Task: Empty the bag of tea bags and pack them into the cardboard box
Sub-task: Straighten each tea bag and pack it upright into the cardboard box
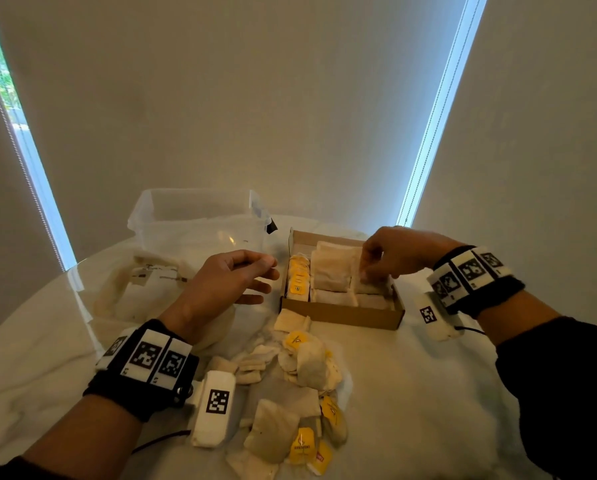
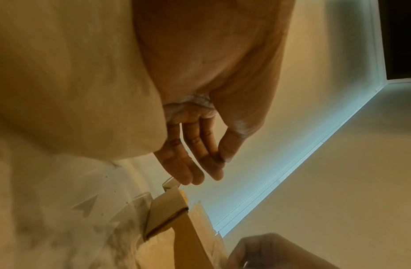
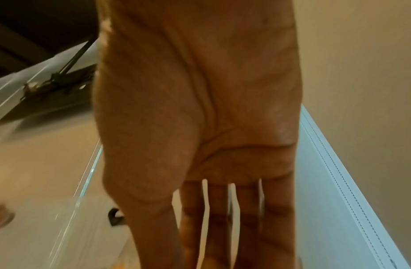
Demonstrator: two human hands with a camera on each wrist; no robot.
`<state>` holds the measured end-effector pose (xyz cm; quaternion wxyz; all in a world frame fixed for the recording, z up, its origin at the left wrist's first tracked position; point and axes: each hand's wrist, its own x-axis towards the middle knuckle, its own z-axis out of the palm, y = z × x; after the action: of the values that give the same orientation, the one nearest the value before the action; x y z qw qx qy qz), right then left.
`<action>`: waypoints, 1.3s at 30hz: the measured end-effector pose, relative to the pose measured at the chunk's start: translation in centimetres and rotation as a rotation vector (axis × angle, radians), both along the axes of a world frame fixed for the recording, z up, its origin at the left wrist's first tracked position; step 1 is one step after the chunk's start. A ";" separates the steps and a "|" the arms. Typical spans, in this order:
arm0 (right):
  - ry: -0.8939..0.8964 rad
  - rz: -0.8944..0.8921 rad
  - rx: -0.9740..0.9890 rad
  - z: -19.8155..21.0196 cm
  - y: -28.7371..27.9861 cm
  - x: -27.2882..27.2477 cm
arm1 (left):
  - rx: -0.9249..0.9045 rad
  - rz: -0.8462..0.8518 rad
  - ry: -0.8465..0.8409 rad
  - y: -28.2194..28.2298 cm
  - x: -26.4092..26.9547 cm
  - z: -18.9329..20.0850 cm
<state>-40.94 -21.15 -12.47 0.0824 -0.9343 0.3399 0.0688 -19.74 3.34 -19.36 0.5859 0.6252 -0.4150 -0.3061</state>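
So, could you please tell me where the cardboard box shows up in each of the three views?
Head: the cardboard box sits right of centre on the table, under the right hand.
Left wrist: its corner is at bottom centre, just beyond the left hand.
Right wrist: not visible; the palm fills the picture.
Shared landmark: the bright window strip.
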 end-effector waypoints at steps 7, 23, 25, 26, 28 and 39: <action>-0.140 0.096 -0.024 0.7 3.0 -0.4 | 0.010 0.022 -0.014 0.4 -0.4 0.4; 0.217 0.563 0.358 -1.7 16.9 2.3 | 0.231 -0.213 -0.620 3.4 -1.6 6.6; 0.273 0.558 0.323 -2.4 17.4 2.6 | 0.241 -0.211 -0.617 3.2 -1.8 6.5; 0.253 0.555 0.310 -2.2 17.3 2.6 | 0.239 -0.214 -0.604 3.1 -1.9 6.4; 0.145 0.559 0.319 -1.1 16.5 2.2 | 0.215 -0.223 -0.555 2.8 -1.9 6.1; -0.949 0.029 0.787 -3.5 11.6 1.7 | 0.076 -0.298 -0.097 0.8 -2.0 2.6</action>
<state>-39.25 -9.52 -15.98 0.5623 -0.7671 0.2025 -0.2332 -21.77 4.14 -16.77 0.4891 0.5927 -0.5190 -0.3745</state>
